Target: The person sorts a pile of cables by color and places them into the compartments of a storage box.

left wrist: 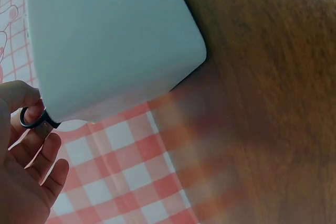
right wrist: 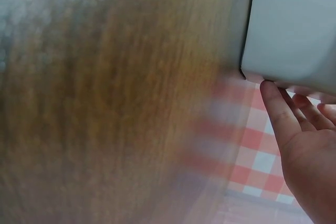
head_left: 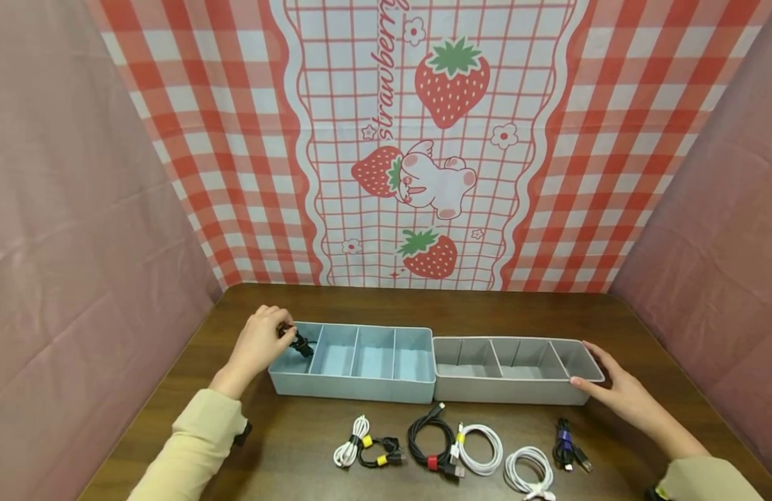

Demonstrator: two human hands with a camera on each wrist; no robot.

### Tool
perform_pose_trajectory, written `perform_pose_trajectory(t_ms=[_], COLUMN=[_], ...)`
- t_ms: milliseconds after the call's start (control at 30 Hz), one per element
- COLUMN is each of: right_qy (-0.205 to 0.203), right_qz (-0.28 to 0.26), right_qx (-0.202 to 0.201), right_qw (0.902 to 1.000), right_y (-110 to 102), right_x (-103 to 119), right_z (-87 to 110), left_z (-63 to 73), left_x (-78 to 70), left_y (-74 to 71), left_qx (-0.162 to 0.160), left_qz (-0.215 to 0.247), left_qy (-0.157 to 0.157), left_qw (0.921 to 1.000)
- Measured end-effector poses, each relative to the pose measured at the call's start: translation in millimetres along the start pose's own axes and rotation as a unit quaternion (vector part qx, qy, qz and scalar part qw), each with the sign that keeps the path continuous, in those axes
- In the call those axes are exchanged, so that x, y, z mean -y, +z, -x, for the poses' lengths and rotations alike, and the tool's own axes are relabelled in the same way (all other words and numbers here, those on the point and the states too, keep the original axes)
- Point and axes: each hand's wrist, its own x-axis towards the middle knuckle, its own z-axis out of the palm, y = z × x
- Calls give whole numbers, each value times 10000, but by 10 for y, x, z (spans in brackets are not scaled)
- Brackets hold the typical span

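Observation:
My left hand (head_left: 261, 341) pinches a bundled black cable (head_left: 303, 345) over the leftmost compartment of the light blue divided box (head_left: 355, 388). Part of the cable dips inside, its upper end hidden by the fingers. A black loop (left wrist: 24, 115) shows between thumb and fingers in the left wrist view, beside the box's outer wall (left wrist: 115, 40). At the far right end of the grey divided box (head_left: 505, 391), my right hand (head_left: 624, 390) holds the end, thumb on the front rim and fingers at the back corner. Its fingers (right wrist: 278, 103) touch the box's edge in the right wrist view.
The boxes stand end to end. In front lie a white cable (head_left: 346, 453), a short black cable with yellow ties (head_left: 368, 441), a black cable with a red tie (head_left: 411, 437), two white coils (head_left: 499, 449) (head_left: 511, 480) and a black cable with a purple tie (head_left: 565, 438). Checked cloth (head_left: 261, 160) hangs behind.

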Motion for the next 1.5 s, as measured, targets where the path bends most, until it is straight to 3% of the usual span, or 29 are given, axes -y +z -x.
perform_pose_trajectory(t_ms=[367,733,1200,1500], right_qy=[37,192,187,152], right_qz=[-6,29,-27,-28], right_qx=[61,206,202,182], right_qw=[10000,9996,9996,9997], right_y=[20,13,-5,-8], right_x=[-26,-14,9,2], right_z=[-11,14,2,0], left_z=[50,113,176,193], left_x=[20,44,18,-62], left_y=[56,68,-66,-169], left_qx=[120,132,244,195], left_qz=[-8,-40,63,52], left_qy=[-177,-135,-319,-241], left_qw=[9998,9998,9992,9995])
